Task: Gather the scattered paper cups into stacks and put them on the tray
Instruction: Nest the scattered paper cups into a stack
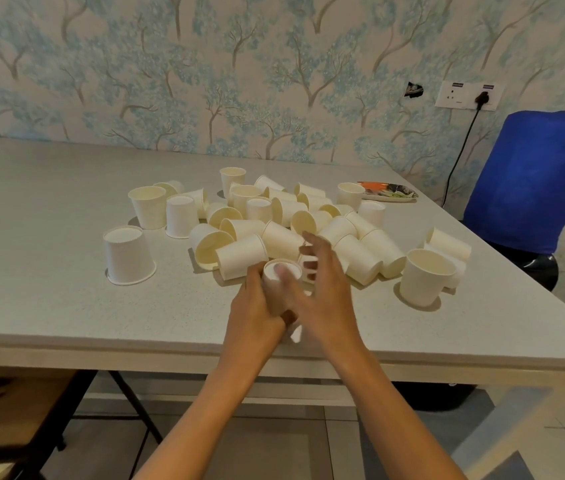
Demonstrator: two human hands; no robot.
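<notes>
Many white paper cups (288, 220) lie scattered on the pale table (49, 299), some upright, some upside down, several on their sides. My left hand (256, 306) is wrapped around an upside-down paper cup (279, 271) near the table's front edge; its lower part is hidden between my hands. My right hand (322, 289) hovers against the cup's right side with fingers spread and blurred. A patterned tray (393, 195) rests at the far right of the table, behind the pile.
One cup (128, 254) stands upside down alone at the left, and an upright cup (424, 282) stands at the right. A blue chair (533, 181) sits beside the table's right corner. A cable hangs from the wall socket (468, 95).
</notes>
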